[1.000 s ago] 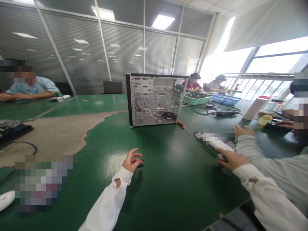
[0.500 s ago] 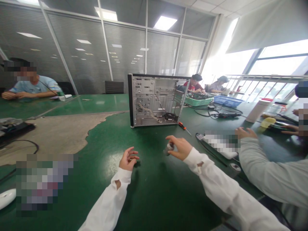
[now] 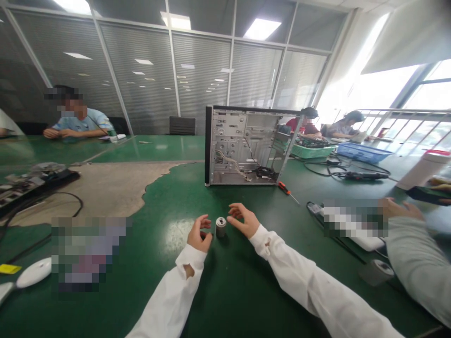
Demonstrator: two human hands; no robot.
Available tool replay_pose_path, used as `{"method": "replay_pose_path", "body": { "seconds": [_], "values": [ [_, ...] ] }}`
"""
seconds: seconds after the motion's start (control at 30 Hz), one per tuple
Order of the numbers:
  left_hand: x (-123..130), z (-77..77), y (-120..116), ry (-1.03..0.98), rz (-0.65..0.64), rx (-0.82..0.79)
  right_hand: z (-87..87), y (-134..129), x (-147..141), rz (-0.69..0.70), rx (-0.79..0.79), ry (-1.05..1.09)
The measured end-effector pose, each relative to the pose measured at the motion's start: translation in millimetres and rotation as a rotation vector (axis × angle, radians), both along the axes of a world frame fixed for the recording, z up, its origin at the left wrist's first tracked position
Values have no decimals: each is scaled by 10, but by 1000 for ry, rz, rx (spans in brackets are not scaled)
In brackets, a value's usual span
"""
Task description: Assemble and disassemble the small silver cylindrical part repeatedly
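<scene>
A small grey metal cylinder (image 3: 221, 227) with a dark spot on its top stands upright on the green table. My right hand (image 3: 244, 219) is just right of it, fingers apart and loosely bent, holding nothing. On the cylinder's left side, my left hand (image 3: 200, 233) is open too, its fingers curled loosely around empty space. Behind both hands stands an open computer case (image 3: 243, 148) with cables and a dark part inside. A screwdriver (image 3: 286, 189) with an orange and black handle lies by the case's lower right corner.
A power strip (image 3: 355, 230) and a larger grey cylinder (image 3: 377, 272) are at right, near another person's sleeve (image 3: 416, 253). Green (image 3: 312, 150) and blue baskets (image 3: 364, 152) stand farther back. At left are a worn patch (image 3: 109, 188) and a white mouse (image 3: 34, 273).
My right hand has let go of the small metal cylinder, which now stands on the table between my hands. The hands are closer together. The view has turned left.
</scene>
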State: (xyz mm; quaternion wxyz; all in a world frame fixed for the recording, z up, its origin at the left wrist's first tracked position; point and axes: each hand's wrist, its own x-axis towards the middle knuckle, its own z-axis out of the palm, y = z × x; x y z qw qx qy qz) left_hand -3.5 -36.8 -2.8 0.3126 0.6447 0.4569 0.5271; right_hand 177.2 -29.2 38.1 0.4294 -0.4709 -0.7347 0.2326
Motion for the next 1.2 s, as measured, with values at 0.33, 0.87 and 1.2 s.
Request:
{"method": "replay_pose_path", "body": {
  "seconds": [0.33,0.87,1.2],
  "values": [
    [131,160,-37,469,-59,395,-325,79,177,-118,-114,404],
    [170,186,4,539,0,485,-356,103,201,-75,-149,414],
    [174,266,-196,749,27,611,-396,125,220,-45,-185,422]
  ]
}}
